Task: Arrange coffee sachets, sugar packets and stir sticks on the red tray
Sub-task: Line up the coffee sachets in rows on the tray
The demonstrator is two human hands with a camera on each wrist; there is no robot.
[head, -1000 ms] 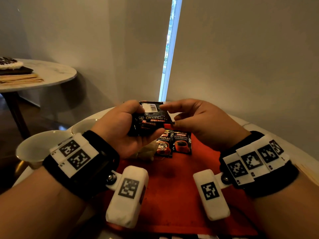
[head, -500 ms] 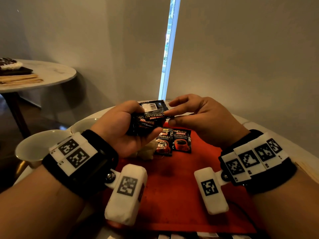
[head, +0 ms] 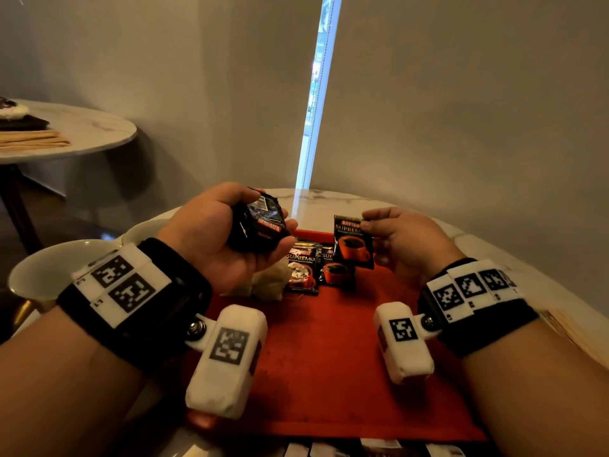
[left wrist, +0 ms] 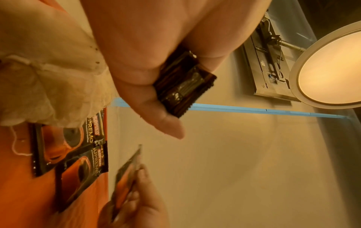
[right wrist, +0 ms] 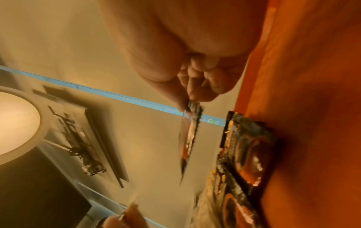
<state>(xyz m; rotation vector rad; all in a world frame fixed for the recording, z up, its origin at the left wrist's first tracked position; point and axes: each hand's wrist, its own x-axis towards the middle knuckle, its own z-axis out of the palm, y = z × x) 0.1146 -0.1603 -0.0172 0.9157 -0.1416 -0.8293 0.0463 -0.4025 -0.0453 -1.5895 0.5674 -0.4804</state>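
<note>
- The right hand (head: pixel 400 240) pinches one Kopiko Supremo coffee sachet (head: pixel 353 242) by its top right corner, thumb and forefinger closed on the seal. The sachet hangs upright above the far part of the red tray (head: pixel 329 374).
- The left hand (head: pixel 214 235) is curled round a small stack of sachets (head: pixel 258 222), fingers underneath and thumb on top, held clear of the tray.
- Two laid sachets (head: pixel 318 270) rest flat, side by side and touching, near the tray's far edge, printed faces up.
- Handling, as a judgement: the sachets look light, thin and glossy, flexible but crinkly, with a stiffer crimped seal at each end. The seal is the safest place to pinch; the smooth faces likely slip against each other, so the stack needs steady pressure.
- The hanging sachet swings freely from one corner, so it probably needs lowering bottom edge first, then laying flat.
- Open room: bare tray lies just right of the laid pair, under the hanging sachet, and a wide bare stretch runs toward the person.
- Edges: the tray's far edge sits close behind the row, so a sachet pushed back could overhang onto the marble table (head: pixel 329 206).
- A crumpled cream cloth (head: pixel 268 282) lies just left of the row, limiting room there; white cups (head: pixel 49 268) stand further left, off the tray.
- No sugar packets or stir sticks can be made out on the tray.
</note>
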